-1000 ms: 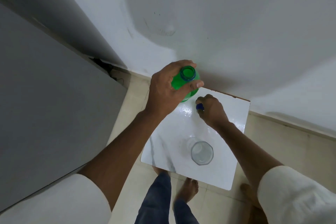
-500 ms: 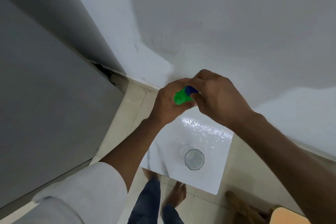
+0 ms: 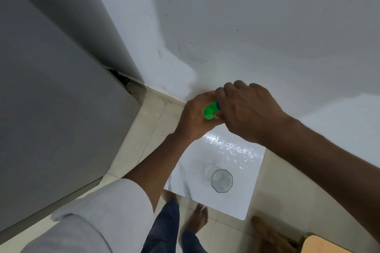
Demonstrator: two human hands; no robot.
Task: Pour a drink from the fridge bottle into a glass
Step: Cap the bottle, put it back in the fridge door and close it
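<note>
Beside white wall — glossy table

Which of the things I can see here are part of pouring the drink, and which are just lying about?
Part of the job:
- green plastic bottle, held in the left hand
- blue bottle cap, under the right hand
- clear faceted glass, standing upright on the white marble-look table

Just around:
- grey fridge door
- tan wooden stool corner

The right hand has brought the blue cap onto the bottle.
</note>
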